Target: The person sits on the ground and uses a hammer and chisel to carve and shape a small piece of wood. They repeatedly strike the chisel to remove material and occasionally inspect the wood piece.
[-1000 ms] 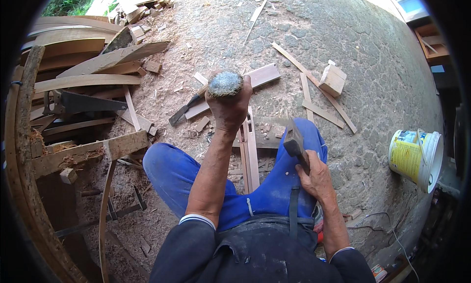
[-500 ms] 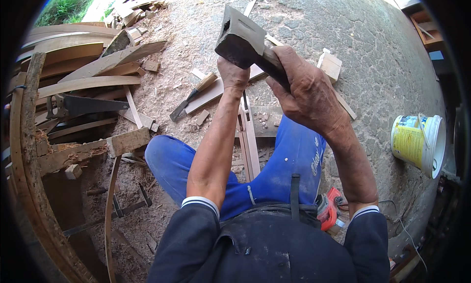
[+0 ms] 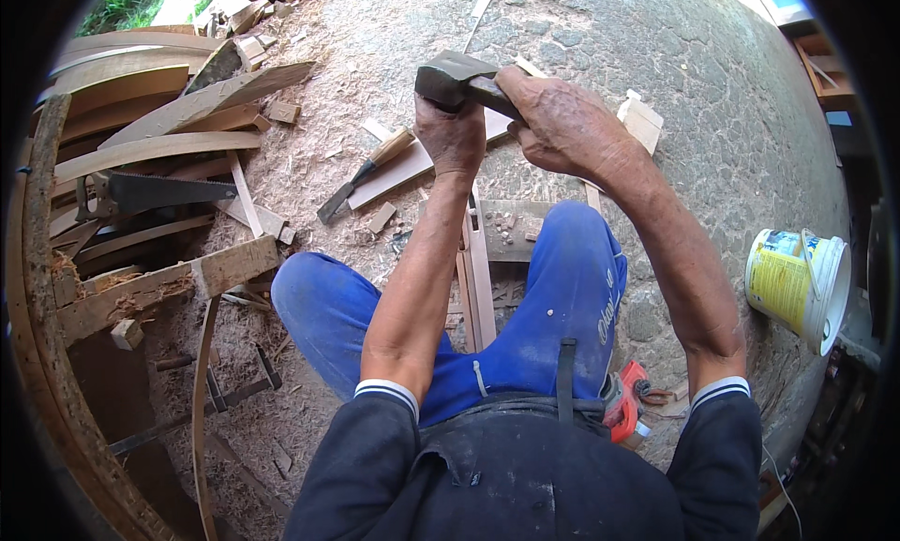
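My left hand (image 3: 448, 142) is closed round an upright tool handle, its top hidden by a dark square hammer head (image 3: 450, 77). A dark shaft (image 3: 474, 202) shows below the fist at the slot in a long narrow wooden piece (image 3: 478, 288) between my knees. My right hand (image 3: 553, 119) grips the hammer by its handle, holding the head on or just over my left fist; I cannot tell if they touch. Just left of the fist, a wooden-handled chisel (image 3: 370, 166) lies by a pale plank (image 3: 398, 182) on the ground.
Curved boards (image 3: 150, 157) and a handsaw (image 3: 164, 187) are piled at left, beside a rough timber frame (image 3: 169, 293) and clamps (image 3: 225, 391). At right are a white-yellow bucket (image 3: 787, 278), a red power tool (image 3: 626, 400) and a cable (image 3: 787, 489). A block (image 3: 642, 119) lies beyond my right arm.
My right hand has risen from beside my right knee, bringing the hammer up and across to above my left fist, and has dropped slightly since half a second ago. My left hand keeps its grip.
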The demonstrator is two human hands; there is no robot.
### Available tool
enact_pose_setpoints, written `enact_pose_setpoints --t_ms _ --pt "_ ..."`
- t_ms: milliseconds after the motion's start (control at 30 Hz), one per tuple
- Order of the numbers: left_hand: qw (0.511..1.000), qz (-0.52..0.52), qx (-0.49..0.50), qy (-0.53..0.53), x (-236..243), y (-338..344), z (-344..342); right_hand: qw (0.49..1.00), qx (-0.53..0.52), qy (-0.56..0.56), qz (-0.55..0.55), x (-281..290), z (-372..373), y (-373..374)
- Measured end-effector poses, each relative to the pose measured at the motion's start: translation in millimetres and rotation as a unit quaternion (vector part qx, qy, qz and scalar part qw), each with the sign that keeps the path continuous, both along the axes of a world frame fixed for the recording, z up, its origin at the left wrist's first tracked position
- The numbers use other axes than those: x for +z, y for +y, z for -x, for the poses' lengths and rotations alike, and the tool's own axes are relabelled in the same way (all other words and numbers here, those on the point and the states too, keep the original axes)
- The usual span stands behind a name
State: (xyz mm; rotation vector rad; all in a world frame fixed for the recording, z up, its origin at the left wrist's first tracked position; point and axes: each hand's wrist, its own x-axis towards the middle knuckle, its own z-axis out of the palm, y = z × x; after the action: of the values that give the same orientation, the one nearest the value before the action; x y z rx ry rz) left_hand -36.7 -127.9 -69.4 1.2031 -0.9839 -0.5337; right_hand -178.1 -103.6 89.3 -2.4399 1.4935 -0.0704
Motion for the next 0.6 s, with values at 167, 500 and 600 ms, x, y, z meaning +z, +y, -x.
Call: enact_pose_setpoints --t_ms 167,500,600 --pt "0.951 -0.301 -0.010 -0.071 -27 -56 -17 0.956 -0.130 -0.253 -0.075 -32 25 40" --pt "0.860 -0.370 -0.317 -0.151 38 -49 -75 0.925 -0.298 -0.197 -0.130 -88 112 107" --pt "0.928 -0.232 -0.224 -0.187 82 -35 -100 0.945 -0.283 -0.136 -0.087 -123 132 116"
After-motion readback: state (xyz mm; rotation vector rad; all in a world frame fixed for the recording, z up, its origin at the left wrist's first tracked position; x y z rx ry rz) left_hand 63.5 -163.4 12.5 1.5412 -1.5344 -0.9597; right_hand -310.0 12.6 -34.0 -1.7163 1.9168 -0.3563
